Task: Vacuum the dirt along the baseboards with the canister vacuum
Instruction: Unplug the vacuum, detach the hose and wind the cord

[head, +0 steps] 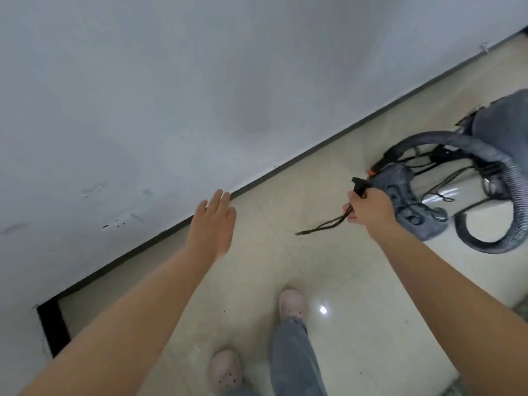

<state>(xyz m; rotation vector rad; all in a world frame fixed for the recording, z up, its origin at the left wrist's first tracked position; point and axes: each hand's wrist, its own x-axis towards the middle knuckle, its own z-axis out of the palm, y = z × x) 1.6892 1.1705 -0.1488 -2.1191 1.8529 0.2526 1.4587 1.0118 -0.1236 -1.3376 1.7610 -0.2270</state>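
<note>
- The left hand (213, 221) is stretched out in front of the wall (171, 95), with the fingers straight and close together, and it holds nothing.
- The right hand (367, 207) is closed around a black plug (360, 186) and its thin dark cord (323, 225). The loose end of the cord hangs down to the left of the fist and looks a little frayed.
- The two hands are well apart, the left one near the wall and the right one near the vacuum.
- The canister vacuum (405, 195) lies on the floor (357, 295) just behind the right hand. Its body is grey plastic with rounded edges and round buttons, and it has a small orange part at the top.
- A thick grey hose (485, 155) with a ribbed surface makes a big loop around and beside the vacuum body. Some thin black cables lie under the loop.
- At the right edge a large rounded grey shape (503, 121) stands; what it is, I cannot tell.
- The baseboard (285, 167) is a narrow dark strip that runs diagonally where the wall meets the floor. At the lower left it turns a corner and becomes a broader black band.
- The wall is pale grey and matt, with some small scratches and dark marks low down.
- The floor is of glossy cream tiles, with a bright point of reflected light.
- Two pale pink shoes (291, 304) with small holes and one leg of blue jeans (294, 355) are seen at the bottom.
</note>
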